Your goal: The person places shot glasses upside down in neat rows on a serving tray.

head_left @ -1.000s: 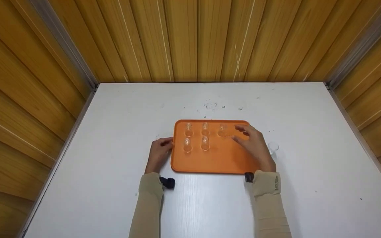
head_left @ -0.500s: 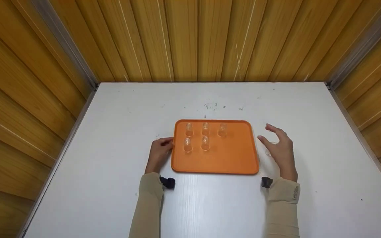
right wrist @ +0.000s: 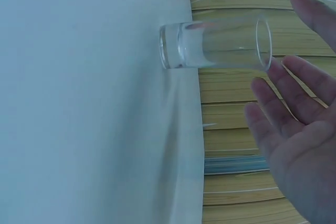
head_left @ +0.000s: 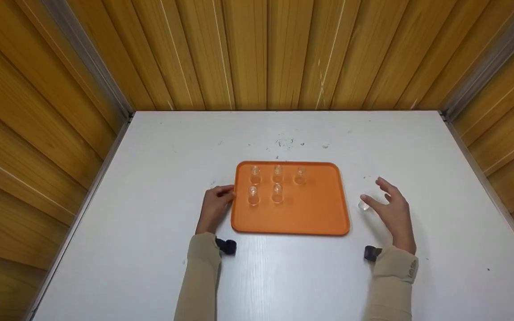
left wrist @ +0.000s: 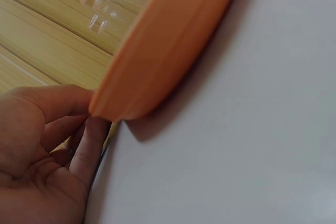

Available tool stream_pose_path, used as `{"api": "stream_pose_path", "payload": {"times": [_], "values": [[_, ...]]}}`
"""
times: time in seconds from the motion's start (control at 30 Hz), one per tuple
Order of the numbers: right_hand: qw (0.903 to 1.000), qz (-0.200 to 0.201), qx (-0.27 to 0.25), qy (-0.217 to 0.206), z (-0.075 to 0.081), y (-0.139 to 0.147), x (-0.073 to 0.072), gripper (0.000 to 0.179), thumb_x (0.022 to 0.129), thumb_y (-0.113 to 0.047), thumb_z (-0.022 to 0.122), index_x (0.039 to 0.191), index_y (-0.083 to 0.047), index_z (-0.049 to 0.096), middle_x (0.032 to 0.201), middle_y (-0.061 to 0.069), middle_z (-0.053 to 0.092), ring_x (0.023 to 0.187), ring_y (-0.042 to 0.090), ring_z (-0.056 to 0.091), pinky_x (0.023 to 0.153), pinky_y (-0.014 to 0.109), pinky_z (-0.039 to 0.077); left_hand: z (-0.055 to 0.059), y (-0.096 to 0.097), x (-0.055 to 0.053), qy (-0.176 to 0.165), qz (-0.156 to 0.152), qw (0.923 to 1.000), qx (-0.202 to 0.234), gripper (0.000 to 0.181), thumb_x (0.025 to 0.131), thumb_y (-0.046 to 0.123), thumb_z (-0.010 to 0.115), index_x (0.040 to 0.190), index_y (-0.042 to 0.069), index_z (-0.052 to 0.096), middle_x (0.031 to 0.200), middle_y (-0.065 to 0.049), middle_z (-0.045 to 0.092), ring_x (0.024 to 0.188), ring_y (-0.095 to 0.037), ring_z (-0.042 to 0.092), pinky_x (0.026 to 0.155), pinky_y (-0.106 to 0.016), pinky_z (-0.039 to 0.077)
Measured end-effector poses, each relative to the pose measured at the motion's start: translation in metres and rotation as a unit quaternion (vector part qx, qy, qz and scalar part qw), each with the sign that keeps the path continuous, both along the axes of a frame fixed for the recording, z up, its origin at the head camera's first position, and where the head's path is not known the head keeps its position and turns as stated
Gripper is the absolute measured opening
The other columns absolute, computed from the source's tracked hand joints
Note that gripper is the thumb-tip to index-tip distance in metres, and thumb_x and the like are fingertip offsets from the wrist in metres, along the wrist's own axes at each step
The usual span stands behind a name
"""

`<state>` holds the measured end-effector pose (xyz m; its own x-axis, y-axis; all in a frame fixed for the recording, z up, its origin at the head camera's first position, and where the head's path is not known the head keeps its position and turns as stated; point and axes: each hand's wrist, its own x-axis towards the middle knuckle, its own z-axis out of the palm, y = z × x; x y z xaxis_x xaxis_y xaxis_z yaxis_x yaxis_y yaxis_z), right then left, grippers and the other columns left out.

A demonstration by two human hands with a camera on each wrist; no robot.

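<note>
My left hand (head_left: 216, 206) pinches the left rim of the orange tray (head_left: 312, 209), as the left wrist view shows from close by. Several clear small glasses (head_left: 277, 194) stand on the tray in two rows, toward its back and left; their narrower ends look to be up. Right of the tray, a further clear glass (right wrist: 215, 44) stands upright on the table, its mouth up and thick base down. My right hand (head_left: 393, 214) is beside this glass, thumb and fingers spread around its upper part. From the head, that hand partly hides the glass; whether a fingertip touches it I cannot tell.
The white table (head_left: 185, 151) carries small dark marks behind the tray. Yellow wood-look panels (head_left: 248, 53) wall in the back and both sides, with grey metal strips at the corners.
The right hand has moved from above the tray's right side out to the glass on the table, its fingers spread. The left hand and tray have stayed put.
</note>
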<state>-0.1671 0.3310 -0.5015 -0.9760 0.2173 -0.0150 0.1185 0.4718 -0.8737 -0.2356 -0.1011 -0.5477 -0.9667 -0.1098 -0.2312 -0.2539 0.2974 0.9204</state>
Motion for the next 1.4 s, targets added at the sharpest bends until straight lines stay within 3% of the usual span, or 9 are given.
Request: {"api": "stream_pose_path", "payload": {"times": [0.33, 0.67, 0.93, 1.4], "values": [[0.9960, 0.043, -0.013, -0.077, -0.007, 0.013, 0.006, 0.088, 0.081, -0.046, 0.072, 0.150, -0.008, 0.032, 0.152, 0.017, 0.037, 0.140, 0.039, 0.031, 0.114, 0.050, 0.028, 0.001, 0.000, 0.000, -0.005, 0.002, 1.0000, 0.005, 0.026, 0.089, 0.015, 0.064, 0.114, 0.010, 0.071, 0.111, -0.007, 0.068, 0.107, -0.021, 0.058, 0.096, -0.036, 0.047], [0.9855, 0.070, -0.001, -0.154, -0.010, 0.018, 0.000, 0.084, 0.083, -0.045, 0.071, 0.148, -0.006, 0.035, 0.150, 0.024, 0.035, 0.137, 0.042, 0.035, 0.112, 0.054, 0.028, -0.001, 0.001, -0.001, -0.020, 0.007, 0.9997, 0.011, 0.027, 0.089, 0.015, 0.063, 0.115, 0.011, 0.070, 0.112, -0.006, 0.067, 0.106, -0.021, 0.058, 0.095, -0.035, 0.048], [0.9844, 0.084, 0.018, -0.153, -0.013, 0.021, -0.005, 0.074, 0.085, -0.039, 0.070, 0.143, -0.001, 0.042, 0.144, 0.026, 0.043, 0.134, 0.041, 0.039, 0.112, 0.054, 0.029, -0.001, 0.001, -0.001, -0.026, 0.008, 0.9995, 0.012, 0.027, 0.089, 0.016, 0.063, 0.116, 0.012, 0.070, 0.111, -0.005, 0.066, 0.106, -0.021, 0.058, 0.094, -0.035, 0.049], [0.9809, 0.112, 0.060, -0.148, -0.015, 0.023, -0.009, 0.055, 0.087, -0.030, 0.068, 0.130, -0.001, 0.052, 0.138, 0.026, 0.049, 0.126, 0.040, 0.044, 0.108, 0.054, 0.031, -0.001, 0.000, 0.000, 0.002, 0.000, 1.0000, 0.006, 0.026, 0.089, 0.014, 0.064, 0.113, 0.010, 0.071, 0.109, -0.007, 0.068, 0.107, -0.022, 0.059, 0.096, -0.037, 0.047]]}}
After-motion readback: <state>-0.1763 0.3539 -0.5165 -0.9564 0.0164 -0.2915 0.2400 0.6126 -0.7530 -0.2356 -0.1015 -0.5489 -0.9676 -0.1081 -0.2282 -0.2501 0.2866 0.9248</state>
